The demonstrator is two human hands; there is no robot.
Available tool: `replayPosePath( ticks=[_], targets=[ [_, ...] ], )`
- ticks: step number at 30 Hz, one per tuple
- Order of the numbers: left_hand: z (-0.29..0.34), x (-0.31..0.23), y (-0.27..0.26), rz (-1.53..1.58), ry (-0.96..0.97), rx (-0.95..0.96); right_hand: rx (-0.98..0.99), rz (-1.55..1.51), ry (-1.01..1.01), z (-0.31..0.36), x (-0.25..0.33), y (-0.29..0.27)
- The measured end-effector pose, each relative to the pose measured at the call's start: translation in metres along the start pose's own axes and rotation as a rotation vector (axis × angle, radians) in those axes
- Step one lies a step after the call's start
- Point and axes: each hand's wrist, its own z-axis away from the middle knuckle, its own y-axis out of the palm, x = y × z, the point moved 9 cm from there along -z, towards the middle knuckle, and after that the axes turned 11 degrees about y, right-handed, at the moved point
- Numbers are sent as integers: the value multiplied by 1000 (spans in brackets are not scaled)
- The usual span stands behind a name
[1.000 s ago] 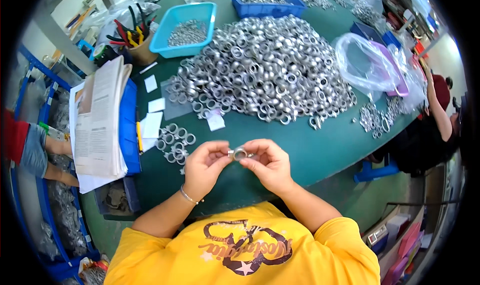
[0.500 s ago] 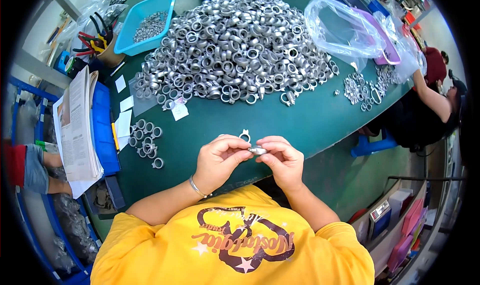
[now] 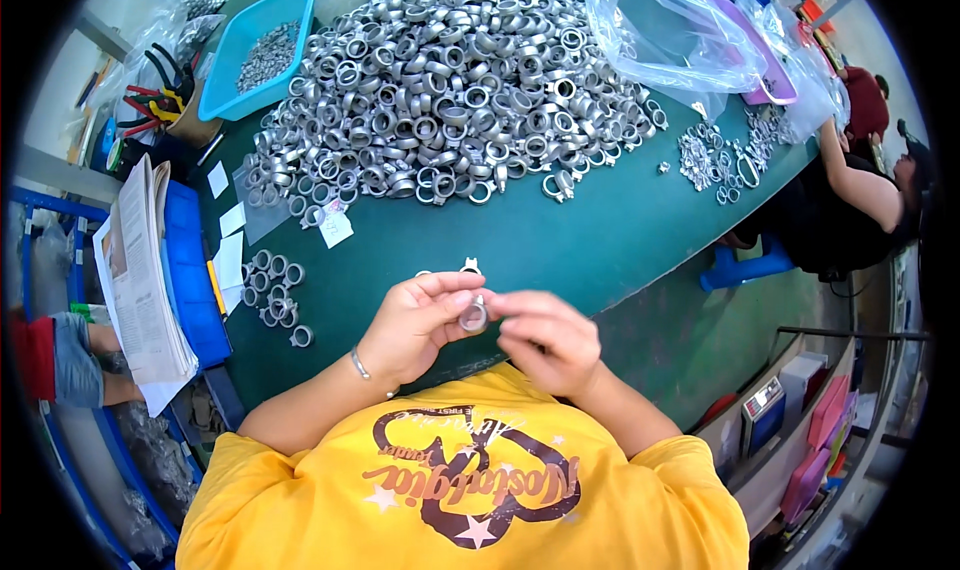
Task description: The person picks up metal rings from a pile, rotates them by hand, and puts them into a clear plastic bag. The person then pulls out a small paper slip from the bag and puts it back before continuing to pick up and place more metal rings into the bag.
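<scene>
Since the earlier frame, the small silver-grey metal ring with a lug (image 3: pixel 473 329) has been turned to show its round opening, and the right hand (image 3: pixel 548 342) has been shifted, its fingers now blurred. The ring is held above the near side of the dark green tabletop (image 3: pixel 620 230), probably so that it can be reached comfortably by both hands. It is clamped between thumb and fingers of the left hand (image 3: pixel 408 325), by which it seems to be steadied; whether it is also gripped by the right cannot be told. Another ring is seen just beyond the fingertips. The large heap of silver-grey metal rings (image 3: pixel 450 95) is placed farther out, and a small group of similar rings (image 3: pixel 277 295) is kept apart at the left, presumably to avoid mixing.
</scene>
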Motion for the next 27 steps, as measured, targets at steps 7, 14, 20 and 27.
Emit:
replayPosePath(
  ticks=[7,14,20,27],
  targets=[
    [-9,-12,2,108,-30,-30,-371,651,290,-51,-81,-71],
    [-14,-16,-2,-67,10,-13,-333,769,318,-58,-88,-69],
    [-17,-23,7,-181,80,8,-218,-140,478,-39,-92,-47],
    [-21,-34,26,-406,190,101,-16,211,21,-29,-24,-12]
  ],
)
